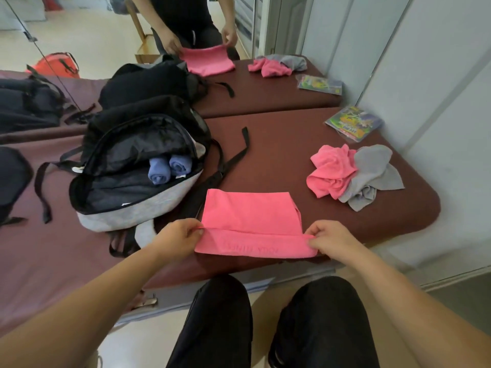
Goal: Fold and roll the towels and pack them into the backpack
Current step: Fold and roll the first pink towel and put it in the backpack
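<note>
Both hands (249, 239) pinch folded pink towel (249, 216)

Folded pink towel (249, 213) lies beside open backpack (138, 181) holding two rolled blue towels (170, 168).

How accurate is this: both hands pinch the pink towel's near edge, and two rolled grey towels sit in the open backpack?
One slip: the head view shows the rolled towels in the backpack are blue, not grey. The left hand and right hand do pinch the near edge of the pink towel.
</note>
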The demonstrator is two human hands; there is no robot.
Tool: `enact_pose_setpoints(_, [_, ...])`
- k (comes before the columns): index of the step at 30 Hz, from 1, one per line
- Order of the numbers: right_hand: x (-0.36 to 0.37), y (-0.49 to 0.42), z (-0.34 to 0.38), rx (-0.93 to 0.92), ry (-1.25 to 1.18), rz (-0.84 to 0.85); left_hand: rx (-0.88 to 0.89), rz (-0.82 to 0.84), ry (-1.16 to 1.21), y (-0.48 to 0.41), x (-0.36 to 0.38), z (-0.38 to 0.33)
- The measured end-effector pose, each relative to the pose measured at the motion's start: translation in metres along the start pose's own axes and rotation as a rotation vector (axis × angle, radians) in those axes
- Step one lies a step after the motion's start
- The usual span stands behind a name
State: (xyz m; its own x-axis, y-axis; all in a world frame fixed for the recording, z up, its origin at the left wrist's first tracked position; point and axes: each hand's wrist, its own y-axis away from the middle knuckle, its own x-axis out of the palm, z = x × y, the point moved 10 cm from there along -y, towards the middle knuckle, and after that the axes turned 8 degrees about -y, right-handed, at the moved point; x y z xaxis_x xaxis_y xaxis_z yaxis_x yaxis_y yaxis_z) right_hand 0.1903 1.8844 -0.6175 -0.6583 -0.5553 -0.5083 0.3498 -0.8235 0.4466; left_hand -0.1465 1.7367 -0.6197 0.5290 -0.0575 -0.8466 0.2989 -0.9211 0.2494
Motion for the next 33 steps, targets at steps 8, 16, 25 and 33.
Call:
enact_pose_setpoints(8, [-0.013,-0.054,0.005,-0.147,-0.449,-0.254,-0.112,-0.184,0.150,-0.056,-0.018,0.003])
enact_pose_setpoints(16, [-0.003,-0.136,0.002,-0.154,-0.352,-0.319,-0.185,-0.223,-0.086,-0.123,-0.011,0.005])
enact_pose_setpoints(25, [0.002,-0.137,-0.017,-0.075,-0.532,-0.128,0.202,-0.066,-0.186,-0.128,0.081,-0.099])
enact_pose_setpoints(33, [-0.001,-0.136,-0.003,-0.341,-0.102,-0.016,0.003,-0.018,-0.155,-0.149,0.111,-0.091])
